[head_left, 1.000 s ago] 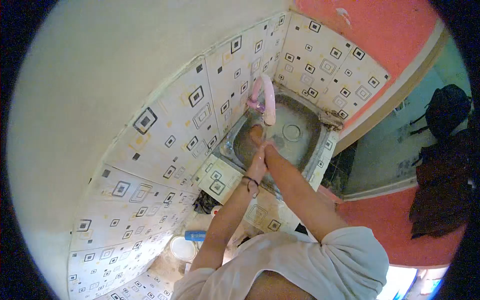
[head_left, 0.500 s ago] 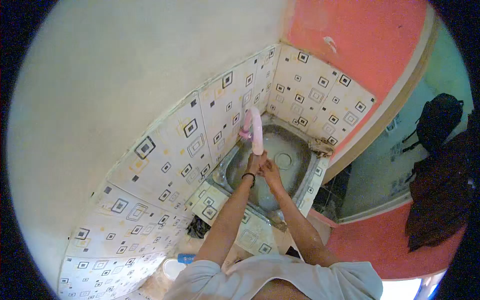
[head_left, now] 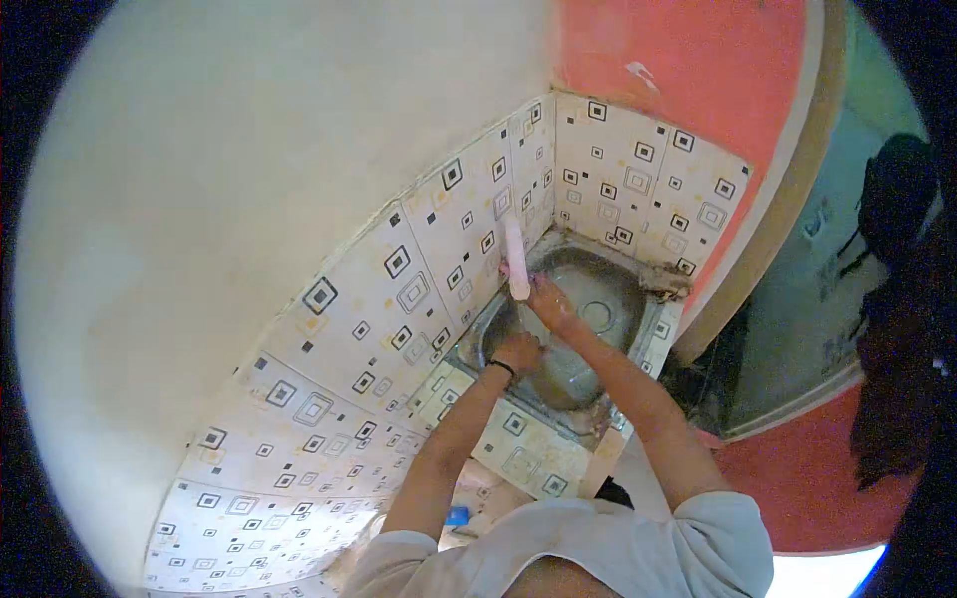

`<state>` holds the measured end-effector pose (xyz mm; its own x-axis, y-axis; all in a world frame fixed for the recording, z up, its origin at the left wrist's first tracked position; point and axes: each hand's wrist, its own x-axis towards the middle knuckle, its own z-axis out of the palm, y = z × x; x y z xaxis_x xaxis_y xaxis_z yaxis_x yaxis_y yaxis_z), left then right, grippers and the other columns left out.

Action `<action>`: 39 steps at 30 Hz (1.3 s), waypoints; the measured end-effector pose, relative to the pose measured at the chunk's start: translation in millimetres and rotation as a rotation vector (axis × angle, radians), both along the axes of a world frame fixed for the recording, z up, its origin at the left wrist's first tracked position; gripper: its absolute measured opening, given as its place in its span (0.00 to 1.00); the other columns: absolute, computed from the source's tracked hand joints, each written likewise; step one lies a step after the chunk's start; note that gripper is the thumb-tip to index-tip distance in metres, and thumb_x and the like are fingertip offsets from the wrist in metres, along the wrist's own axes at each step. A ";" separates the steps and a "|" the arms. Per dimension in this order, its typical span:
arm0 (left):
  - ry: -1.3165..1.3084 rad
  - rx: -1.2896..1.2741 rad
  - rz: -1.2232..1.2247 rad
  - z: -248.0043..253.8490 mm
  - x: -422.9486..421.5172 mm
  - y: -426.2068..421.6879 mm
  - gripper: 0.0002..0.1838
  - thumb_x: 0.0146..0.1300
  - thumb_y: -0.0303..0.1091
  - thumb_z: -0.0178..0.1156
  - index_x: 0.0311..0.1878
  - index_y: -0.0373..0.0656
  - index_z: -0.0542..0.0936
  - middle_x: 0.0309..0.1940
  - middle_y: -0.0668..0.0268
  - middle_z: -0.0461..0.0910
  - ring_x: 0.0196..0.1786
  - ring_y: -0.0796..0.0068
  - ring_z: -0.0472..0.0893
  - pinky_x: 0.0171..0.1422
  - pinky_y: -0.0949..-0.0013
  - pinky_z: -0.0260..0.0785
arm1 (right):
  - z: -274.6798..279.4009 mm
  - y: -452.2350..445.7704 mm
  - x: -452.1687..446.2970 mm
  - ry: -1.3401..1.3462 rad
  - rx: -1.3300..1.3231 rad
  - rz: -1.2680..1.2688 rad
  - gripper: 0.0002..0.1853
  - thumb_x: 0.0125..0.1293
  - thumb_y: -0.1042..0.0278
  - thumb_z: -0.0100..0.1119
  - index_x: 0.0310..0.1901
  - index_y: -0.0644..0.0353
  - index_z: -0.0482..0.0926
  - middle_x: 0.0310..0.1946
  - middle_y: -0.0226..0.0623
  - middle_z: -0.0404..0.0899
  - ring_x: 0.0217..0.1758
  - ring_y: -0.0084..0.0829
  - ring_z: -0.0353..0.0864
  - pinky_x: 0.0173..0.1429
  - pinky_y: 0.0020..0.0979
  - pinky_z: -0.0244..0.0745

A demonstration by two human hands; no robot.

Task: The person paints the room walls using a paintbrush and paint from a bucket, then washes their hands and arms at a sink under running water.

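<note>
A pink curved faucet (head_left: 516, 261) stands at the left back of a metal sink (head_left: 628, 289). My right hand (head_left: 548, 303) reaches up beside the faucet, near its base, and its fingertips are partly hidden behind the spout. Lower down, over the near left part of the basin, my left hand (head_left: 518, 351) has its fingers curled; whether they hold anything is too small to tell. A dark band circles my left wrist. The two hands are apart.
Patterned tiles (head_left: 638, 179) line the walls around the sink. A brownish cloth-like bundle (head_left: 665, 282) lies on the sink's right back corner. Dark clothing (head_left: 892, 369) and a black bag (head_left: 894, 194) hang at the right. A blue object (head_left: 457, 515) is low down on the left.
My hands were together under the spout and have separated. My right hand has moved up to the faucet, while my left hand has drawn back lower in the basin.
</note>
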<state>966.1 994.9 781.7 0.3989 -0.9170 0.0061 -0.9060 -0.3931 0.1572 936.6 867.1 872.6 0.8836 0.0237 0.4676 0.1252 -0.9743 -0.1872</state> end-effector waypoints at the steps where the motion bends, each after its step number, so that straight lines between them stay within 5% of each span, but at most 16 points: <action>1: -0.030 -0.043 -0.016 -10.3 -1.3 7.4 0.20 0.61 0.45 0.46 0.39 0.38 0.80 0.41 0.46 0.78 0.46 0.53 0.79 0.53 0.54 0.70 | 4.7 2.3 -4.1 0.046 0.009 -0.006 0.19 0.57 0.72 0.51 0.51 0.66 0.68 0.42 0.50 0.72 0.45 0.47 0.76 0.46 0.40 0.76; 3: 0.007 -0.012 -0.095 -48.7 3.1 7.8 0.19 0.60 0.44 0.47 0.39 0.37 0.80 0.42 0.46 0.78 0.47 0.52 0.78 0.53 0.55 0.70 | -25.7 -5.5 14.2 -0.064 -0.120 -0.028 0.18 0.57 0.71 0.51 0.50 0.66 0.69 0.41 0.50 0.72 0.43 0.47 0.76 0.44 0.40 0.76; 6: 0.142 0.208 -0.112 34.3 -51.6 26.5 0.18 0.57 0.40 0.49 0.38 0.36 0.80 0.41 0.46 0.79 0.45 0.50 0.79 0.49 0.55 0.72 | -46.4 -18.4 12.8 -0.359 -0.224 0.004 0.15 0.56 0.71 0.50 0.45 0.64 0.74 0.37 0.48 0.76 0.39 0.46 0.78 0.40 0.41 0.75; 8: 0.107 0.083 -0.193 -26.7 -36.8 21.0 0.16 0.54 0.39 0.50 0.36 0.36 0.80 0.39 0.48 0.79 0.42 0.50 0.80 0.45 0.55 0.73 | -49.6 -40.8 46.9 -0.021 0.017 -0.142 0.12 0.56 0.65 0.52 0.38 0.62 0.78 0.32 0.47 0.78 0.36 0.44 0.80 0.39 0.42 0.75; 10: 0.054 -0.030 -0.087 -29.8 -53.9 39.7 0.14 0.52 0.37 0.53 0.35 0.37 0.79 0.36 0.50 0.80 0.38 0.51 0.81 0.40 0.54 0.73 | -27.3 -48.8 39.3 0.105 0.198 -0.164 0.14 0.56 0.58 0.55 0.35 0.61 0.79 0.28 0.47 0.78 0.34 0.43 0.79 0.37 0.42 0.72; 13: -0.083 -0.113 0.044 39.3 -101.8 52.1 0.12 0.49 0.36 0.57 0.36 0.41 0.78 0.30 0.55 0.80 0.34 0.54 0.81 0.37 0.54 0.73 | -31.1 -53.7 20.7 0.074 0.424 -0.115 0.16 0.56 0.54 0.58 0.34 0.61 0.78 0.26 0.47 0.77 0.29 0.42 0.77 0.34 0.41 0.69; 16: 0.070 -0.219 0.176 78.2 -134.7 56.8 0.17 0.55 0.38 0.53 0.46 0.40 0.75 0.41 0.51 0.78 0.46 0.54 0.78 0.46 0.56 0.72 | -59.2 -45.5 -26.0 -0.158 0.449 -0.006 0.16 0.53 0.57 0.64 0.29 0.63 0.76 0.23 0.46 0.75 0.26 0.44 0.74 0.32 0.41 0.68; 17: 0.125 -0.236 0.203 76.7 -145.0 56.7 0.18 0.59 0.38 0.50 0.49 0.39 0.75 0.46 0.50 0.77 0.53 0.53 0.74 0.53 0.57 0.70 | -66.5 -43.4 -41.2 -0.180 0.390 0.051 0.15 0.54 0.60 0.63 0.34 0.63 0.75 0.28 0.45 0.76 0.31 0.42 0.75 0.36 0.39 0.69; 19: -0.290 -0.394 0.334 15.3 -155.9 47.5 0.25 0.57 0.43 0.54 0.56 0.43 0.69 0.49 0.51 0.74 0.55 0.56 0.74 0.54 0.52 0.66 | -61.4 -31.8 -95.0 -0.166 0.057 0.173 0.16 0.55 0.67 0.63 0.44 0.64 0.73 0.39 0.43 0.76 0.42 0.38 0.75 0.44 0.34 0.71; 20: -0.184 -0.426 0.421 13.1 -168.1 43.6 0.21 0.59 0.44 0.53 0.52 0.41 0.73 0.51 0.50 0.74 0.55 0.55 0.73 0.55 0.51 0.66 | -55.9 -31.1 -114.3 -0.159 -0.031 0.230 0.19 0.56 0.70 0.63 0.48 0.65 0.72 0.44 0.42 0.76 0.47 0.36 0.75 0.48 0.32 0.72; 22: 0.026 -0.345 0.519 41.3 -186.0 53.3 0.19 0.60 0.45 0.52 0.47 0.40 0.77 0.53 0.50 0.71 0.56 0.53 0.72 0.56 0.49 0.66 | -62.5 -40.4 -135.6 0.227 0.717 0.271 0.23 0.58 0.76 0.60 0.55 0.62 0.67 0.50 0.40 0.71 0.54 0.31 0.71 0.55 0.28 0.69; 24: 0.276 -0.120 0.516 80.0 -201.7 61.8 0.19 0.60 0.44 0.53 0.47 0.42 0.77 0.57 0.50 0.68 0.57 0.54 0.71 0.57 0.47 0.64 | -46.4 -46.0 -159.3 0.344 0.789 0.171 0.20 0.55 0.75 0.63 0.51 0.60 0.71 0.53 0.42 0.72 0.58 0.37 0.72 0.59 0.36 0.69; 28: 0.178 -0.345 0.636 47.4 -227.6 61.9 0.20 0.59 0.43 0.56 0.50 0.42 0.76 0.59 0.51 0.66 0.59 0.53 0.69 0.62 0.47 0.59 | -66.3 -43.8 -154.4 0.598 0.440 -0.029 0.26 0.51 0.76 0.65 0.54 0.60 0.69 0.53 0.46 0.72 0.58 0.39 0.71 0.60 0.37 0.68; 32: -0.152 -0.507 0.819 48.1 -267.2 59.0 0.22 0.59 0.44 0.56 0.50 0.38 0.75 0.61 0.49 0.63 0.66 0.52 0.60 0.67 0.49 0.53 | -29.3 0.3 -176.0 0.167 0.016 0.343 0.31 0.51 0.75 0.65 0.58 0.59 0.66 0.55 0.51 0.69 0.60 0.48 0.68 0.62 0.42 0.65; 36: -0.144 -0.566 0.916 53.2 -290.8 70.3 0.24 0.59 0.45 0.57 0.50 0.36 0.73 0.64 0.47 0.59 0.69 0.51 0.54 0.69 0.49 0.49 | -36.6 0.9 -167.8 0.131 0.209 0.288 0.29 0.56 0.70 0.61 0.60 0.58 0.65 0.59 0.50 0.66 0.62 0.52 0.65 0.63 0.46 0.62; 39: 0.153 -0.592 0.941 57.1 -306.5 84.2 0.22 0.58 0.43 0.59 0.50 0.36 0.73 0.63 0.47 0.60 0.69 0.50 0.55 0.70 0.49 0.48 | 18.3 23.6 -191.7 0.308 0.279 0.262 0.25 0.60 0.68 0.58 0.59 0.59 0.66 0.59 0.49 0.66 0.62 0.51 0.65 0.63 0.47 0.63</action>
<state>659.6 1079.1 838.8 0.9652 -0.1189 0.2328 -0.2428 -0.7374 0.6303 744.9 890.7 890.9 0.9629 0.1744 0.2060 0.2571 -0.8248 -0.5036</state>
